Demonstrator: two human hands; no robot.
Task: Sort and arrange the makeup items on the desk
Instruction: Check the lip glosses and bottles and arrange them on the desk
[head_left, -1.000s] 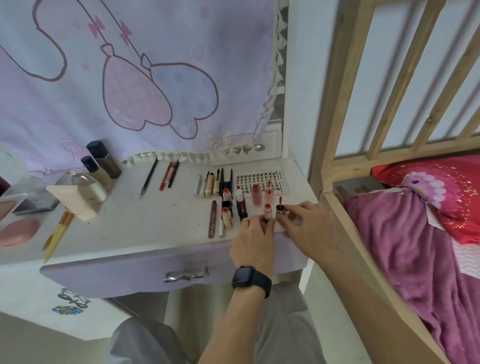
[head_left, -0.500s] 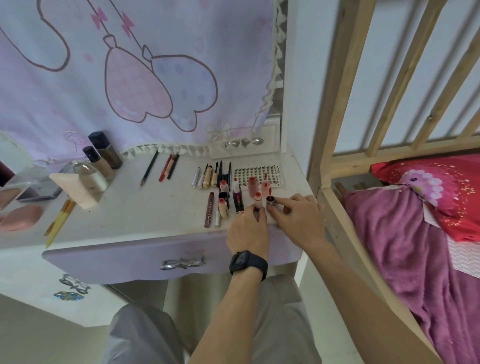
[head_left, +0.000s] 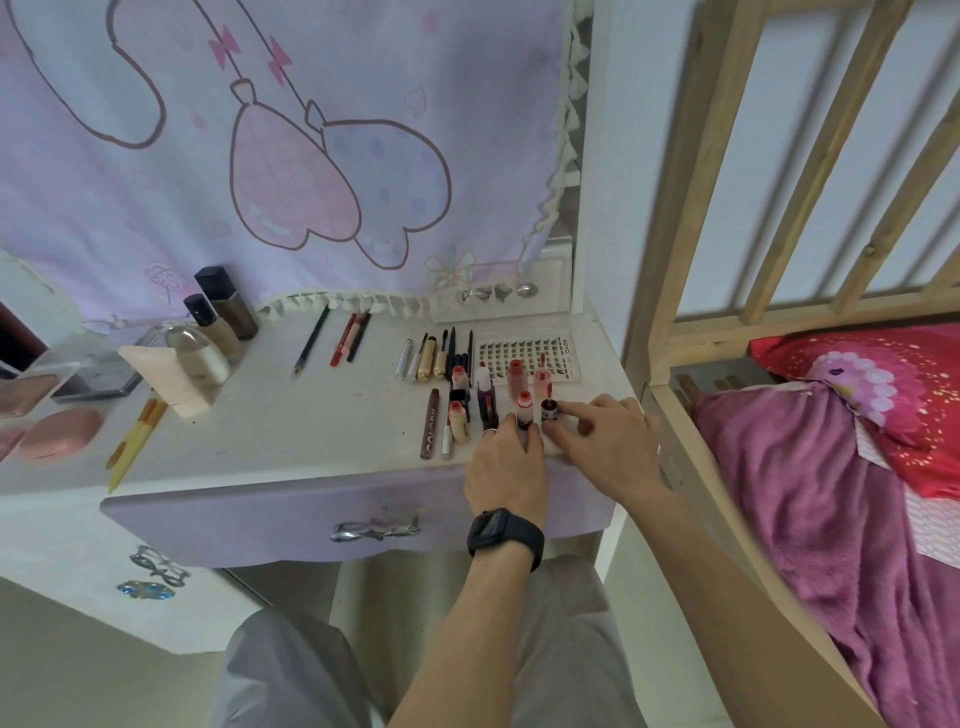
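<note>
Red-capped tube (head_left: 523, 408) and small dark tube (head_left: 549, 410) stand side by side at the front right edge of the desk (head_left: 260, 431) — the left hand (head_left: 506, 467) pinches the first, the right hand (head_left: 605, 447) pinches the second — with more tubes (head_left: 517, 376) behind them, then a lash sheet (head_left: 524, 349), a black pencil (head_left: 311, 343) and two brown bottles (head_left: 228, 306) at the back.

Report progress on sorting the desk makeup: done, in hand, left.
Done: slim pens and mascaras lie in a row by the lash sheet, lip tubes grouped in front. In hand: the left hand holds a red-capped tube, the right hand pinches a dark bottle. Left: yellow pencils, the pink puff and bottles at the other end of the desk look unsorted.
</note>
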